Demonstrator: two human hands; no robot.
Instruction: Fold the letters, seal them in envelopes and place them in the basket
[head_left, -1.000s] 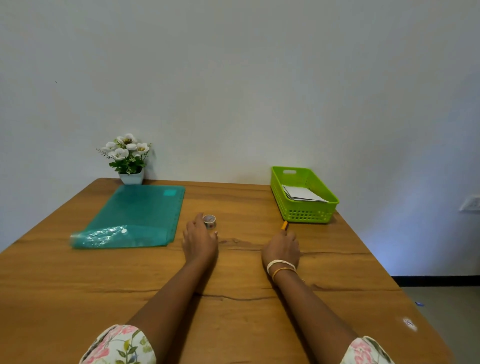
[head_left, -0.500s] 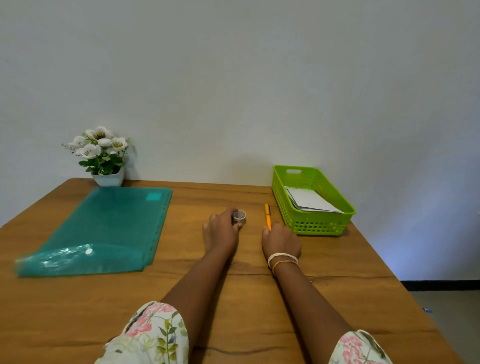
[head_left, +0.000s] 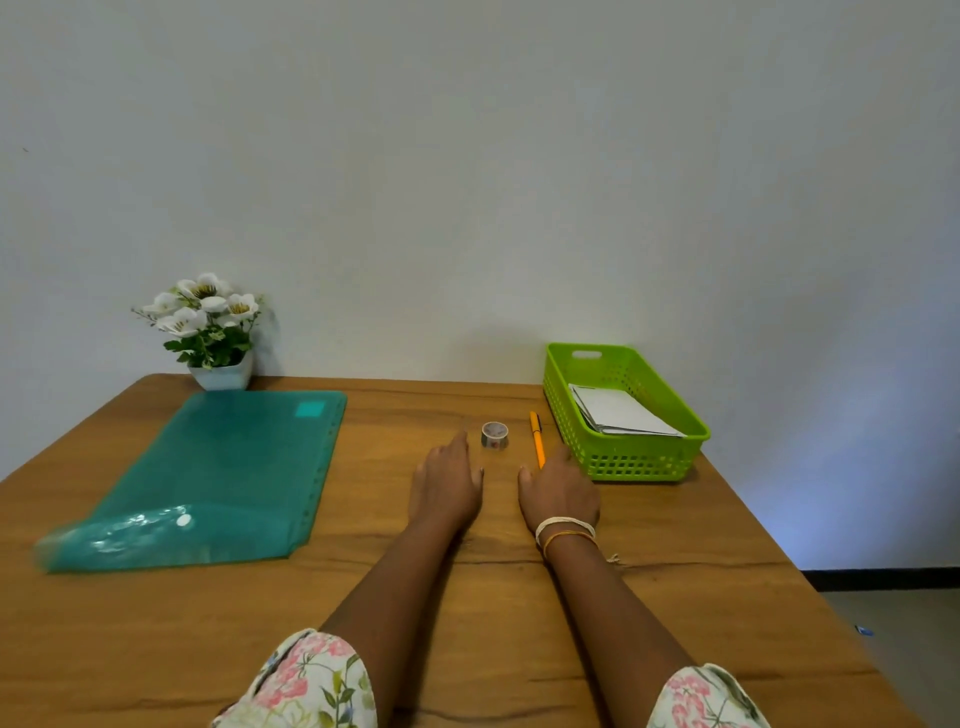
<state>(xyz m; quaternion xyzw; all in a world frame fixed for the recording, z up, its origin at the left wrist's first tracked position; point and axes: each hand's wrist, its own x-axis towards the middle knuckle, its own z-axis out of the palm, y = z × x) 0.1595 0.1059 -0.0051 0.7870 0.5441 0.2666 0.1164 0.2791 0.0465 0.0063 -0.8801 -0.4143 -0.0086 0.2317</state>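
A lime-green plastic basket (head_left: 639, 460) stands at the far right of the wooden table, with white envelopes (head_left: 618, 413) lying inside it. My left hand (head_left: 447, 486) rests flat on the table, fingers apart, just short of a small roll of patterned tape (head_left: 494, 435); the two do not touch. My right hand (head_left: 561, 491) lies flat beside it, its fingertips at the near end of an orange pen (head_left: 536, 444). Neither hand holds anything.
A teal plastic folder (head_left: 208, 478) lies flat on the left half of the table. A white pot of white flowers (head_left: 213, 327) stands against the wall at the back left. The table's right edge drops to the floor beyond the basket.
My left hand has let go of the tape roll, which now stands free in front of it. The pen lies uncovered ahead of my right hand. The view has shifted.
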